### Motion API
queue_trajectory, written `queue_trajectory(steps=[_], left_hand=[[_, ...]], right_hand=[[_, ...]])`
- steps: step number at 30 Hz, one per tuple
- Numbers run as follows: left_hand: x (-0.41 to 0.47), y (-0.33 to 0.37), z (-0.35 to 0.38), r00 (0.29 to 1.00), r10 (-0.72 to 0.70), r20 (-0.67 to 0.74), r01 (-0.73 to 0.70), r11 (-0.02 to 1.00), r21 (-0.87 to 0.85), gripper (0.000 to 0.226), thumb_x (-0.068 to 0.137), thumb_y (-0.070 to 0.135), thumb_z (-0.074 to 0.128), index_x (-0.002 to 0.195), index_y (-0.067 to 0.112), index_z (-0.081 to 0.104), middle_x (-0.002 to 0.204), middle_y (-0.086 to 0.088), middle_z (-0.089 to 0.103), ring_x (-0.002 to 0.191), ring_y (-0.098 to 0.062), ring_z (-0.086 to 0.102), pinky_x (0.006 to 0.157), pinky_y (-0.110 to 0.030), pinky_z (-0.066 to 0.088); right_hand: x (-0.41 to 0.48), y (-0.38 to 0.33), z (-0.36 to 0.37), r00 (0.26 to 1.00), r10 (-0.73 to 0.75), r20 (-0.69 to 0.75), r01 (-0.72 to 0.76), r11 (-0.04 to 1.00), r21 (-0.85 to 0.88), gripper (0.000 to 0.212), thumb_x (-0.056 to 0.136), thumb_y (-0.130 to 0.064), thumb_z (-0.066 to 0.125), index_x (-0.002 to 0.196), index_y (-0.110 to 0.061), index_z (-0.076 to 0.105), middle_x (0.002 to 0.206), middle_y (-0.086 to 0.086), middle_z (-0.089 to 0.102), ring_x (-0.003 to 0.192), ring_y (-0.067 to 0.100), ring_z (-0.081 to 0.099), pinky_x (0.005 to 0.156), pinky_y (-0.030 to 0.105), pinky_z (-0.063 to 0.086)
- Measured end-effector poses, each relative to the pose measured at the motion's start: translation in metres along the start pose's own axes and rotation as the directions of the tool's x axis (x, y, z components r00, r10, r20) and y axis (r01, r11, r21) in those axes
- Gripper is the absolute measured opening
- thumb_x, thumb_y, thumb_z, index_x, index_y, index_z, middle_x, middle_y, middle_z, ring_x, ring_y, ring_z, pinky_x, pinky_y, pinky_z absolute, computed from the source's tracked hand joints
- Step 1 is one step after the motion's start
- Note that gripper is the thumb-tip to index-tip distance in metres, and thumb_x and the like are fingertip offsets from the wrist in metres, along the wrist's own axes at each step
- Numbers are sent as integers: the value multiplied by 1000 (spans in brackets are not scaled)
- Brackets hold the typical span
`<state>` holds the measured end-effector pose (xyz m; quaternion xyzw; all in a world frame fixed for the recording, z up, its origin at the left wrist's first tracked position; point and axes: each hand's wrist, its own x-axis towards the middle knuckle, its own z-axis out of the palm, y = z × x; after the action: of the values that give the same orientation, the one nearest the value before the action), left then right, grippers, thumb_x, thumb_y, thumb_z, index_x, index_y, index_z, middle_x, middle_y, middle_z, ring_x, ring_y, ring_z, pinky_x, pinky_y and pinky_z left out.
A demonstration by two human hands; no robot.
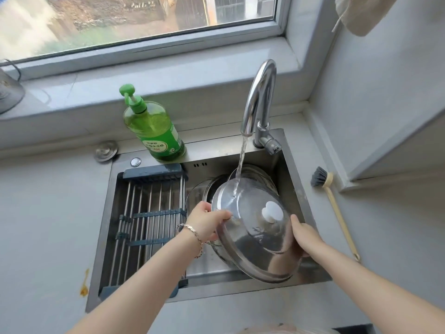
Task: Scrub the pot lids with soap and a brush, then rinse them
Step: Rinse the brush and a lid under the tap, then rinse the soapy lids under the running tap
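Note:
A large steel pot lid [255, 239] with a white knob is tilted over the sink, and water from the running faucet [258, 102] strikes its upper left part. My left hand [208, 221] grips the lid's left rim, thumb on top. My right hand [304, 233] holds the right rim, fingers partly hidden behind it. More lids [255, 174] lie in the sink behind and under it. The wooden-handled brush [333, 201] lies on the counter right of the sink. A green soap bottle [154, 127] stands behind the sink.
A metal drying rack [147, 220] fills the left half of the sink [296, 189]. A sink plug [106, 150] lies on the counter by the sink's back left corner. The window sill runs behind, and a cabinet wall stands at the right.

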<state>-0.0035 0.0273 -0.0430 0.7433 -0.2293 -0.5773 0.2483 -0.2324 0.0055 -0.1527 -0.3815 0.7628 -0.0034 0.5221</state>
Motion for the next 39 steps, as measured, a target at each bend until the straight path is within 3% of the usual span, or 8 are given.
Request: queue_trajectory(steps=[7, 12, 19, 23, 27, 30, 36, 39], left_hand=[[-10, -5, -36, 995, 87, -58, -91, 994, -58, 27, 71, 9, 69, 87, 12, 49, 104, -24, 61, 97, -39, 63, 87, -56, 50], [-19, -16, -78, 979, 141, -144, -167, 969, -183, 20, 81, -6, 60, 87, 11, 49, 86, -14, 60, 77, -31, 60, 86, -58, 49], [-25, 0, -126, 927, 234, -294, -317, 907, -277, 14, 81, 5, 65, 86, 11, 53, 80, -12, 61, 67, -25, 59, 63, -35, 53], [-9, -3, -163, 886, 126, -447, -299, 892, -339, 13, 80, 8, 67, 85, 7, 55, 77, -14, 61, 60, -21, 58, 58, -32, 53], [2, -32, -184, 970, -72, -232, -104, 739, -666, 13, 92, 7, 48, 82, 3, 56, 57, -6, 68, 50, -19, 66, 53, -32, 57], [20, -64, -187, 985, -151, -84, 38, 664, -746, 19, 95, 10, 43, 102, 2, 58, 78, -8, 71, 68, -24, 69, 67, -40, 56], [55, -84, -182, 938, -341, -59, 276, 842, -464, 40, 96, 14, 48, 133, 2, 42, 133, -20, 46, 122, -31, 47, 100, -37, 39], [70, -76, -188, 952, -239, -189, 196, 955, -221, 9, 93, 6, 49, 97, 1, 56, 87, -13, 52, 82, -28, 54, 73, -32, 43]], right_hand=[[-10, -32, 21, 988, -147, -47, 151, 985, 82, 59, 99, -45, 20, 135, -6, 45, 136, 17, 48, 125, 32, 44, 104, 39, 34], [-26, -67, 50, 959, -284, 19, 280, 954, 103, 54, 101, -39, 21, 129, -3, 49, 132, 15, 51, 121, 29, 47, 95, 31, 36], [-67, -101, 92, 936, -185, 301, 148, 979, 142, 55, 101, -40, 25, 131, 2, 43, 132, 29, 49, 85, 27, 58, 96, 47, 47], [-80, -110, 109, 919, -152, 362, 101, 982, 158, 62, 98, -45, 33, 129, 7, 42, 106, 21, 62, 87, 29, 63, 74, 35, 53], [-82, -125, 123, 858, -156, 489, -134, 851, 508, 46, 91, -44, 54, 116, -6, 55, 77, 10, 69, 69, 22, 65, 79, 38, 54], [-78, -143, 129, 870, -245, 428, -153, 691, 707, 28, 91, -19, 58, 112, -1, 59, 99, 12, 68, 79, 23, 65, 62, 30, 55], [-64, -162, 164, 923, -332, 193, 112, 714, 692, 23, 86, -1, 61, 108, -3, 58, 100, 16, 67, 86, 29, 65, 80, 42, 55], [-58, -158, 197, 932, -302, 201, 104, 753, 650, 24, 85, -3, 64, 107, -8, 57, 109, 18, 65, 99, 33, 63, 91, 48, 51]])
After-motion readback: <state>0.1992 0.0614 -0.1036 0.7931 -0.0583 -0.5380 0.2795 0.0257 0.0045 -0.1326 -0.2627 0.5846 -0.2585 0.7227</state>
